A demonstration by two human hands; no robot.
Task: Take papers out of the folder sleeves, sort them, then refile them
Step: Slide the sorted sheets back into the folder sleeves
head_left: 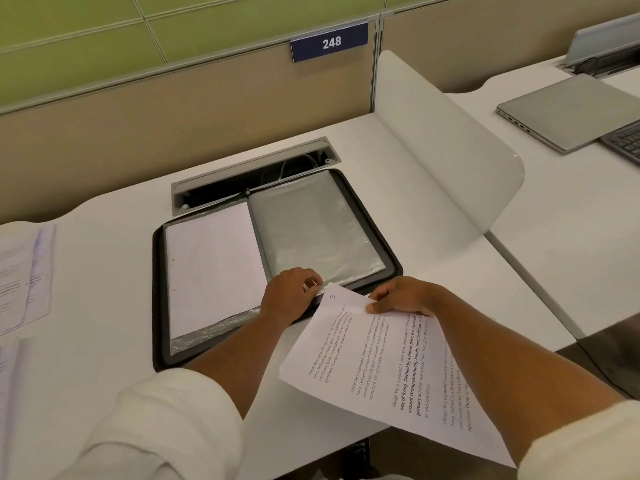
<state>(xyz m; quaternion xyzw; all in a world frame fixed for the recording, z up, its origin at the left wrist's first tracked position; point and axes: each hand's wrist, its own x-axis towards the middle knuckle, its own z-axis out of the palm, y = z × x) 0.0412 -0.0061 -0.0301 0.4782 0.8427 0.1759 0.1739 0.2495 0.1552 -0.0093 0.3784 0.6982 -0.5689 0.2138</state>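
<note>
From the head view, a black folder (277, 268) lies open on the white bench (104, 341), its near edge close to the bench front. Its left page holds a blank white paper (211, 268) in a sleeve; the right page is an empty clear sleeve (315, 223).

The left hand (289, 297) rests at the folder's near edge, by the spine, fingers curled and pinching the bottom lip of the clear sleeve, it seems, though the glare makes the hold hard to read.

The right hand (401, 297) grips a printed sheet (391, 372) at its top edge, thumb on top and fingers under. The sheet is marked "3" in its top corner, which lies just beside the left hand's fingers; the rest slants back over the bench front.

More papers (24, 275) lie at the far left of the bench. A closed laptop (568, 112) sits on the next bench, beyond a white divider (450, 147).
</note>
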